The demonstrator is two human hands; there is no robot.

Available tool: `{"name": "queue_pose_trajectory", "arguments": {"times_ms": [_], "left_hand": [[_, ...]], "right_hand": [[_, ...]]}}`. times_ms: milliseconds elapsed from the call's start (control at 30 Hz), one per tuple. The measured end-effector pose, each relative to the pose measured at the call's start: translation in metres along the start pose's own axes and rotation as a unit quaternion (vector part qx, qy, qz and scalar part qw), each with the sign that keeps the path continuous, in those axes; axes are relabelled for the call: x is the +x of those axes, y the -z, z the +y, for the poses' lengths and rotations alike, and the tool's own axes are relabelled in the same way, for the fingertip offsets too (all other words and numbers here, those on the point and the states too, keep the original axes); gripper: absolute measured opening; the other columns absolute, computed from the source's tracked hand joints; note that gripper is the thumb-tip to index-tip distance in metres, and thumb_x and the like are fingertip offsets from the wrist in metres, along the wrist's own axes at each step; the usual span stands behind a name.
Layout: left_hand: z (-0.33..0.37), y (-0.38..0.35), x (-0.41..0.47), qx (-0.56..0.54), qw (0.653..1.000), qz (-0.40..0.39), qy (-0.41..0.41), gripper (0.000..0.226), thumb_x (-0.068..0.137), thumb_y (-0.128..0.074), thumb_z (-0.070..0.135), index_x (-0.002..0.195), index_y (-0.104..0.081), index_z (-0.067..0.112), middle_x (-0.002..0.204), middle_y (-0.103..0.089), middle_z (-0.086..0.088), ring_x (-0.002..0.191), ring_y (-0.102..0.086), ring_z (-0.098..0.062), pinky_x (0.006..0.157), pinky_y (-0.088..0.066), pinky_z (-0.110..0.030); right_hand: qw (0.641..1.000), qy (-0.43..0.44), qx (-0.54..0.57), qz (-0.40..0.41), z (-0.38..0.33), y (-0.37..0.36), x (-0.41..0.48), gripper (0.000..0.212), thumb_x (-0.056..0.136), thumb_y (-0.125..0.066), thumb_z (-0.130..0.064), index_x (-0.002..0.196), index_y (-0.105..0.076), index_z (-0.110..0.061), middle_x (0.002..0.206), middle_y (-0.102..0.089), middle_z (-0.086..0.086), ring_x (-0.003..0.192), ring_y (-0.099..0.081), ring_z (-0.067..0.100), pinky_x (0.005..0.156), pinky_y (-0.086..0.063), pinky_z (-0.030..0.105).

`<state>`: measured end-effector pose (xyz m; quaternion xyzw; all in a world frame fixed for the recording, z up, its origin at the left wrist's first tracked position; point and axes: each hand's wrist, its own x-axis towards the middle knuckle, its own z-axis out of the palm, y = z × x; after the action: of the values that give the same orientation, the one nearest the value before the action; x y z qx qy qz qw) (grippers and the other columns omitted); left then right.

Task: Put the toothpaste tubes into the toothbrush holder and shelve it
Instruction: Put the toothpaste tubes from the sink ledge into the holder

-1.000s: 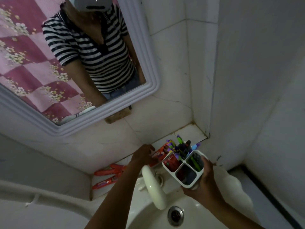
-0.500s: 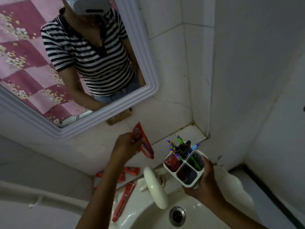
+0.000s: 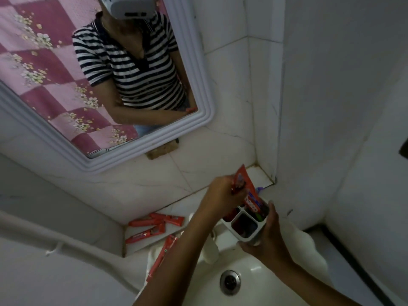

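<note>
My right hand (image 3: 265, 241) grips a white toothbrush holder (image 3: 247, 226) with several compartments, held over the sink. My left hand (image 3: 223, 193) pinches the upper end of a red toothpaste tube (image 3: 245, 188). The tube's lower end dips into the holder's far compartment, among the toothbrushes. Several more red toothpaste tubes (image 3: 152, 226) lie on the tiled ledge behind the sink. One further red tube (image 3: 163, 255) rests on the sink's rim.
A white sink (image 3: 254, 281) with a metal drain (image 3: 230, 282) lies below. The white tap (image 3: 210, 248) stands under my left forearm. A white-framed mirror (image 3: 192, 127) hangs on the tiled wall, and the walls meet in a corner at the right.
My left hand has carried the red tube from above the ledge rightward and down, so its lower end now enters the holder. The right hand keeps the holder in about the same place.
</note>
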<state>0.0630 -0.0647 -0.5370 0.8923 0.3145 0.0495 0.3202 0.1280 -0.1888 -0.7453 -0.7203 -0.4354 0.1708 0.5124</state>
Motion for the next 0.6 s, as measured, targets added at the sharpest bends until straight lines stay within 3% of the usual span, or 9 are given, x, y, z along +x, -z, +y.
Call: {"name": "queue_pose_trajectory", "arguments": {"times_ms": [33, 100, 167, 267, 367, 467, 533, 600], "left_hand": [[0.003, -0.004, 0.000, 0.015, 1.000, -0.019, -0.005, 0.015, 0.091, -0.062, 0.023, 0.095, -0.069, 0.010, 0.091, -0.073, -0.008, 0.079, -0.071, -0.017, 0.077, -0.061, -0.039], [0.005, -0.003, -0.003, 0.052, 0.997, -0.038, -0.029, 0.021, 0.087, -0.067, 0.032, 0.099, -0.069, 0.015, 0.093, -0.074, -0.004, 0.082, -0.069, -0.017, 0.077, -0.060, -0.039], [-0.004, 0.012, -0.011, 0.003, 1.000, -0.030, -0.006, 0.036, 0.079, -0.073, 0.045, 0.108, -0.068, 0.024, 0.096, -0.076, 0.005, 0.080, -0.072, -0.012, 0.073, -0.061, -0.032], [-0.045, 0.044, -0.030, -0.126, 0.988, 0.063, 0.066, 0.029, 0.082, -0.074, 0.036, 0.108, -0.068, 0.023, 0.093, -0.076, 0.000, 0.065, -0.074, -0.013, 0.058, -0.058, -0.031], [-0.119, 0.057, -0.057, -0.018, 0.971, 0.153, 0.181, 0.008, 0.086, -0.069, 0.024, 0.094, -0.069, 0.022, 0.088, -0.073, 0.001, 0.059, -0.070, -0.008, 0.054, -0.055, -0.026], [-0.188, 0.034, -0.089, 0.183, 0.933, 0.075, 0.302, 0.020, 0.082, -0.067, 0.038, 0.093, -0.069, 0.021, 0.100, -0.074, -0.003, 0.088, -0.070, -0.021, 0.075, -0.057, -0.029], [-0.211, 0.007, -0.108, 0.228, 0.913, 0.014, 0.337, 0.029, 0.081, -0.066, 0.050, 0.094, -0.064, 0.024, 0.107, -0.071, -0.002, 0.099, -0.066, -0.022, 0.081, -0.054, -0.030], [-0.217, -0.012, -0.119, 0.245, 0.908, -0.013, 0.340, 0.032, 0.080, -0.067, 0.046, 0.102, -0.063, 0.022, 0.110, -0.069, -0.001, 0.101, -0.065, -0.021, 0.080, -0.051, -0.030]], "right_hand": [[1.000, 0.003, -0.008, 0.002, 0.002, 0.001, 0.000, 0.143, 0.060, -0.087, -0.054, 0.159, 0.007, -0.013, 0.157, -0.031, 0.016, 0.142, -0.039, 0.022, 0.112, -0.028, 0.007], [1.000, -0.013, 0.009, 0.002, 0.000, 0.004, 0.000, 0.142, 0.062, -0.088, -0.052, 0.160, 0.010, -0.023, 0.162, -0.027, 0.011, 0.146, -0.035, 0.019, 0.117, -0.037, 0.028], [0.999, -0.023, 0.026, 0.005, 0.002, 0.005, 0.000, 0.148, 0.058, -0.095, -0.040, 0.159, 0.013, -0.034, 0.164, -0.025, 0.009, 0.149, -0.033, 0.022, 0.116, -0.041, 0.043], [0.999, -0.032, 0.018, 0.027, 0.005, 0.004, -0.002, 0.155, 0.052, -0.100, -0.028, 0.158, 0.013, -0.036, 0.158, -0.029, 0.014, 0.144, -0.038, 0.027, 0.109, -0.045, 0.043], [0.998, -0.038, 0.027, 0.039, 0.008, -0.003, -0.001, 0.155, 0.048, -0.101, -0.020, 0.160, 0.005, -0.026, 0.153, -0.030, 0.013, 0.140, -0.043, 0.029, 0.106, -0.045, 0.039], [0.999, -0.024, 0.022, 0.043, 0.005, -0.006, -0.002, 0.152, 0.046, -0.102, -0.015, 0.159, -0.001, -0.012, 0.149, -0.032, 0.019, 0.136, -0.044, 0.034, 0.103, -0.042, 0.037], [0.999, -0.011, 0.011, 0.039, 0.005, -0.006, -0.004, 0.151, 0.046, -0.102, -0.014, 0.159, -0.001, -0.006, 0.148, -0.031, 0.024, 0.135, -0.045, 0.037, 0.102, -0.043, 0.038], [0.999, -0.013, 0.013, 0.038, 0.002, -0.004, -0.004, 0.150, 0.047, -0.102, -0.012, 0.158, -0.001, -0.009, 0.148, -0.031, 0.024, 0.133, -0.044, 0.032, 0.102, -0.044, 0.038]]}}
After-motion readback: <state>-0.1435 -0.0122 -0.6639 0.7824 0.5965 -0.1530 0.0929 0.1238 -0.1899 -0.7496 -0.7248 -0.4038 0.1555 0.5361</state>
